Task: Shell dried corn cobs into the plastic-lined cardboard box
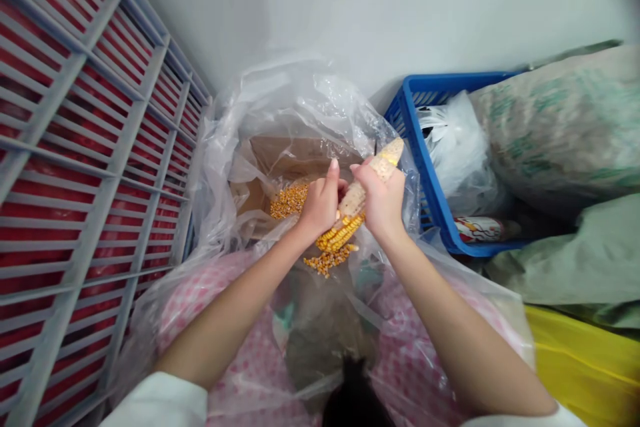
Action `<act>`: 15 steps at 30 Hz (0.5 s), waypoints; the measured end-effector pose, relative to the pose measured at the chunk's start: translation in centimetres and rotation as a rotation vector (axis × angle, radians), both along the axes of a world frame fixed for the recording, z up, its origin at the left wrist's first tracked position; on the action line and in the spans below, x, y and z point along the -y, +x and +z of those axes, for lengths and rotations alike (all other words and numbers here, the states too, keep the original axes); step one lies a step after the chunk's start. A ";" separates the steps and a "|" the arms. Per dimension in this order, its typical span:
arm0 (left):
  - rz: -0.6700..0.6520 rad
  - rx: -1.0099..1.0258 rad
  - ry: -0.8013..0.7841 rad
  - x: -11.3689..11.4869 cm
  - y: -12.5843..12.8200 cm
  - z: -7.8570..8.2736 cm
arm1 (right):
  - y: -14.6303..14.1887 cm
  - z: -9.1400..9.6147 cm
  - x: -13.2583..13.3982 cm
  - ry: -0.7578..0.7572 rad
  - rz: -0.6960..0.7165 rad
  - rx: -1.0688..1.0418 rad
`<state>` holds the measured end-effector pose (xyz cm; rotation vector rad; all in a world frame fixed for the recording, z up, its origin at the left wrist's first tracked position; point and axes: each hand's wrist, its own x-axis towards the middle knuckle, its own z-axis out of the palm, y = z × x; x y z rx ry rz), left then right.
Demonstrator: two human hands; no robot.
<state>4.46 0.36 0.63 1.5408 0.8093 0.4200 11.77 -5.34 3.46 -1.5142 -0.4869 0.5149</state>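
Note:
An ear of corn (355, 200) slants between my hands, its upper part mostly stripped to the pale cob and its lower end still bearing yellow kernels. My right hand (384, 197) is wrapped round the upper part. Against the lower left side, my left hand (321, 205) is closed on the ear with its thumb raised; its fingertips are partly hidden. Loose kernels (289, 201) lie inside a cardboard box (280, 155) lined with a clear plastic bag (225, 140). More kernels (327, 261) rest on the plastic just below the ear.
A grey slatted crate (75, 207) with red behind its slats rises on the left. To the right stands a blue basket (435, 170) holding a white plastic bag (460, 147), a can (477, 229) and a large sack (565, 127). Yellow material (585, 360) lies at lower right.

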 end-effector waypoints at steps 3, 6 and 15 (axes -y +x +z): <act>0.056 -0.057 -0.180 -1.4 0.0 0.2 | 0.6 0.1 -0.1 -0.003 -0.092 0.008; 0.160 -0.074 -0.249 -2.4 -0.1 0.5 | 1.2 0.2 -0.3 -0.020 -0.158 0.022; -0.004 -0.179 0.304 1.2 0.0 0.8 | 1.3 0.2 -0.7 -0.083 -0.208 0.052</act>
